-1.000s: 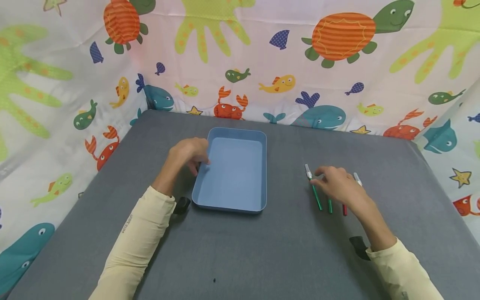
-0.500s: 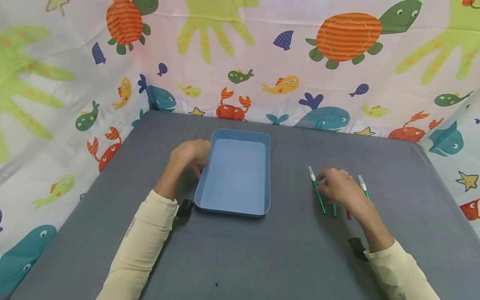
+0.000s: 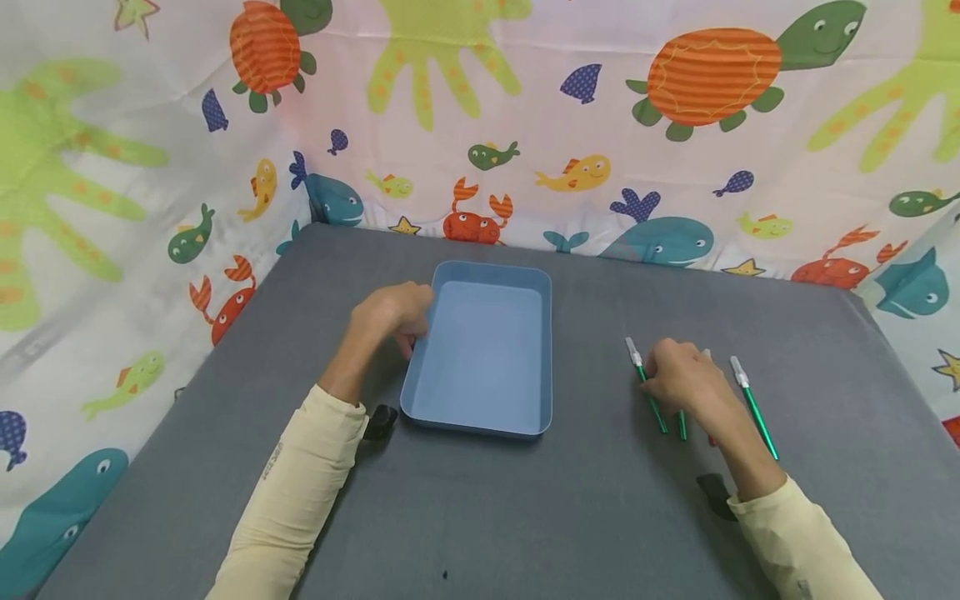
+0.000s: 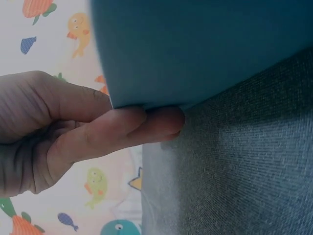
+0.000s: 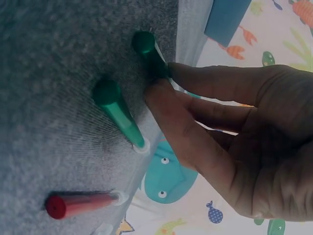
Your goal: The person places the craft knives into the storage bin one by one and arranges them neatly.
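Note:
My left hand (image 3: 397,312) holds the left wall of a shallow blue tray (image 3: 491,354). In the left wrist view, fingers (image 4: 117,128) lie against the tray's outer side, and part of the thumb is hidden behind the wall. To the right, my right hand (image 3: 686,379) pinches a slim green pen-shaped tool (image 3: 636,354) with a clear cap, between thumb and forefinger, as it lies on the table. Beside it lie a second green tool (image 5: 120,115), partly under the hand, and a red one (image 5: 80,204), mostly covered in the head view. Another green tool (image 3: 756,410) lies farthest right.
A grey cloth covers the table (image 3: 525,508). Behind it and along both sides hangs a white curtain (image 3: 450,92) printed with sea animals. One small dark speck (image 3: 445,575) is near the front.
My right hand has come down on the leftmost green tool, its fingertips drawing together on it. The rightmost green tool now shows fully. My left hand stays at the tray; the head view has shifted slightly.

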{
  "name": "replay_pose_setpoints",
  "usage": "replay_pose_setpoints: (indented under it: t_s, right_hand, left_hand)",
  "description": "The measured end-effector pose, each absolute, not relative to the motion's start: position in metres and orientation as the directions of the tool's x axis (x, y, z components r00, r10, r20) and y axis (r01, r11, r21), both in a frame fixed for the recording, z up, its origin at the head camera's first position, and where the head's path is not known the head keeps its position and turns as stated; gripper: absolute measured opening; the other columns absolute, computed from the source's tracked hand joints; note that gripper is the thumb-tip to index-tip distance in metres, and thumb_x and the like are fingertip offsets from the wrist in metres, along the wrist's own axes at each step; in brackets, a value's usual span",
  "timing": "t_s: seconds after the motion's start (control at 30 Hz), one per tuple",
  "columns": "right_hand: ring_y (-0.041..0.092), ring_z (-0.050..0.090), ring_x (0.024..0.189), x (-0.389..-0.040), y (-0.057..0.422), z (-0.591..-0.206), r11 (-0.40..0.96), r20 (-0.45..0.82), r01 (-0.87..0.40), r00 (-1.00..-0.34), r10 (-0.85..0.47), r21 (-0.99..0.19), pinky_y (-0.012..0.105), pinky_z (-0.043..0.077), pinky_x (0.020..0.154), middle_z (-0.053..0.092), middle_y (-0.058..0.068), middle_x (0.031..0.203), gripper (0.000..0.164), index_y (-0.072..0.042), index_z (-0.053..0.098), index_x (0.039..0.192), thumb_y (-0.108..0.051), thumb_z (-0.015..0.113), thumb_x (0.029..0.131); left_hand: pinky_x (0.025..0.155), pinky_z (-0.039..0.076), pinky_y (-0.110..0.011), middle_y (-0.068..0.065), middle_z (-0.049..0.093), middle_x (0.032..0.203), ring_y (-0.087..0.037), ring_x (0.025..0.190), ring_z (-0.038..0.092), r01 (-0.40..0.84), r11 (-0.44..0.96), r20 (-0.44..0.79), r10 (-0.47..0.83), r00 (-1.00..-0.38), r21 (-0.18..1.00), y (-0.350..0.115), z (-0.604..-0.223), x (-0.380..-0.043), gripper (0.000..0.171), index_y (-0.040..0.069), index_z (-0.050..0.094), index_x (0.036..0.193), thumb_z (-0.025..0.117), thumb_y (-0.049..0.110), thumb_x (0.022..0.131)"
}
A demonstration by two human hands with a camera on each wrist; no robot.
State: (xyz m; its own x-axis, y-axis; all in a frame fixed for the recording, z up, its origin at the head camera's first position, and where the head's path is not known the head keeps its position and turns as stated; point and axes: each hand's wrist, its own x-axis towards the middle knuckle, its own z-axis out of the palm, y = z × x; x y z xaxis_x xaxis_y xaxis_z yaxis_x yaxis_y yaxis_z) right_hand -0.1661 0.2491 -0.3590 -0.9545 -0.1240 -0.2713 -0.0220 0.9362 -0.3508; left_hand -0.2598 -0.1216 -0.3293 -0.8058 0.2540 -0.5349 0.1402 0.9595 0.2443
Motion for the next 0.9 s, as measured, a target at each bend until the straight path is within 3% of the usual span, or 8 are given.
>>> replay_pose_setpoints:
  t_s: [0.13, 0.27, 0.57, 0.8, 0.9]
  right_hand:
    - [0.012, 0.044, 0.050, -0.1677, 0.2505, -0.3597, 0.933, -0.267, -0.014, -0.957, -0.117, -0.358, 0.030, 0.034, 0.050, 0.040, -0.006, 0.052, 0.046, -0.018, 0.042, 0.057, -0.004, 0.068, 0.091]
    - [0.014, 0.045, 0.054, -0.1688, 0.2508, -0.3615, 0.937, -0.248, 0.002, -0.965, -0.090, -0.349, 0.031, 0.034, 0.050, 0.044, -0.005, 0.055, 0.036, -0.016, 0.052, 0.057, -0.006, 0.067, 0.088]
    - [0.019, 0.050, 0.062, -0.1700, 0.2527, -0.3641, 0.944, -0.220, 0.028, -0.974, -0.048, -0.329, 0.034, 0.038, 0.053, 0.053, -0.001, 0.064, 0.020, -0.009, 0.067, 0.068, -0.014, 0.075, 0.086]
    - [0.017, 0.045, 0.061, -0.1686, 0.2496, -0.3618, 0.934, -0.194, 0.043, -0.981, -0.028, -0.354, 0.033, 0.034, 0.054, 0.041, -0.005, 0.061, 0.031, -0.015, 0.055, 0.062, -0.018, 0.072, 0.088]
    - [0.020, 0.051, 0.066, -0.1687, 0.2460, -0.3581, 0.923, -0.170, 0.026, -0.984, -0.043, -0.383, 0.035, 0.040, 0.059, 0.056, 0.001, 0.068, 0.021, -0.010, 0.066, 0.071, -0.020, 0.072, 0.088]
  left_hand:
    - [0.069, 0.058, -0.030, -0.018, 0.074, 0.104, -0.017, 0.067, 0.075, 0.167, 0.961, -0.525, 0.260, -0.810, 0.218, -0.1210, -0.3283, -0.2600, 0.036, -0.003, 0.058, 0.130, 0.066, 0.002, 0.096]
    - [0.071, 0.059, -0.032, -0.015, 0.073, 0.097, -0.017, 0.068, 0.074, 0.171, 0.961, -0.532, 0.264, -0.805, 0.218, -0.1237, -0.3293, -0.2612, 0.033, -0.002, 0.058, 0.127, 0.066, 0.002, 0.096]
    - [0.079, 0.061, -0.036, -0.016, 0.075, 0.097, -0.017, 0.071, 0.073, 0.178, 0.961, -0.531, 0.266, -0.804, 0.212, -0.1238, -0.3309, -0.2607, 0.034, -0.004, 0.059, 0.127, 0.068, 0.001, 0.094]
    - [0.080, 0.060, -0.035, -0.020, 0.072, 0.112, -0.019, 0.073, 0.075, 0.172, 0.960, -0.537, 0.267, -0.800, 0.222, -0.1218, -0.3310, -0.2600, 0.042, -0.004, 0.054, 0.137, 0.065, 0.001, 0.097]
    - [0.082, 0.061, -0.037, -0.021, 0.071, 0.113, -0.019, 0.073, 0.076, 0.160, 0.960, -0.545, 0.264, -0.796, 0.231, -0.1216, -0.3312, -0.2598, 0.042, -0.004, 0.053, 0.138, 0.064, 0.001, 0.098]
